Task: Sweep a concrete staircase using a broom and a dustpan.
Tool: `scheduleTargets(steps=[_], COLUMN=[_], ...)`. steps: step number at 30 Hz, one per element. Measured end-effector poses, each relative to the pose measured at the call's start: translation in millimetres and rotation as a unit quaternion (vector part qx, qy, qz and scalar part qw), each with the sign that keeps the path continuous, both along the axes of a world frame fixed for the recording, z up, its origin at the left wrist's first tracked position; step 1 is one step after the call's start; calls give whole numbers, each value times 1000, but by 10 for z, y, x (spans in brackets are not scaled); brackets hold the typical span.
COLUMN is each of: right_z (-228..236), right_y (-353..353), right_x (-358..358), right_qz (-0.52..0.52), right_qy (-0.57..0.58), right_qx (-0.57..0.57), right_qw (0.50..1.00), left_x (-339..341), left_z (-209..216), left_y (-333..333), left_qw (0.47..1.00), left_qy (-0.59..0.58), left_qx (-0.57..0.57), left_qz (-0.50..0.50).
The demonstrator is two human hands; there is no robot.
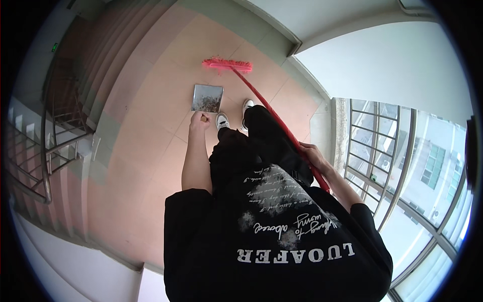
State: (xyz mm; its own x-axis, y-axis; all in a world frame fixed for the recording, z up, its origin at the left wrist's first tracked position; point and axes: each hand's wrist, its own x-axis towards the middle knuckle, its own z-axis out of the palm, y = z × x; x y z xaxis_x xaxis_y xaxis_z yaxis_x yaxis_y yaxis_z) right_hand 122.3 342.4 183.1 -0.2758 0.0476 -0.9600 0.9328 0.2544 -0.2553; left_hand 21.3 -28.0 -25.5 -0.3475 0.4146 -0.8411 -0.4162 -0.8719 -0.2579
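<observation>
My left hand [199,121] is closed in a fist around the wooden end of a dustpan's handle. Beyond that hand, the square metal dustpan [208,90] rests at the floor, with dark bits of dirt gathered mostly in its near half. My right hand [315,158] grips the long red handle of a mop [266,106], low beside my right thigh. From there the handle slants forward and left to a fluffy pink mop head [227,64], which lies on the floor just past the dustpan, apart from it.
My two white shoes [222,121] stand on pinkish floor tiles [151,121]. Stairs [126,50] go along the left, with a metal railing [48,156] nearer me. A white wall [382,60] and barred windows [372,131] close off the right.
</observation>
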Motion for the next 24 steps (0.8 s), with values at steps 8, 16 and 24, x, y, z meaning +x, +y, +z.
scheduleTargets(steps=[8,16,24], right_z=[-18,-255,-69], right_y=[-600,-670,-615], right_x=[23,-358,120], right_qz=[-235,-305,-285], right_qy=[56,85,42], right_qx=[68,88,-5], right_qw=[968,945,958], left_x=[-387,-221,818], left_z=[-48,-39,393], left_y=[-188,-628,-724], left_qw=[995,993,988], left_qy=[33,15,-32], left_qx=[11,-7,-123], left_qz=[-88,-118,-86])
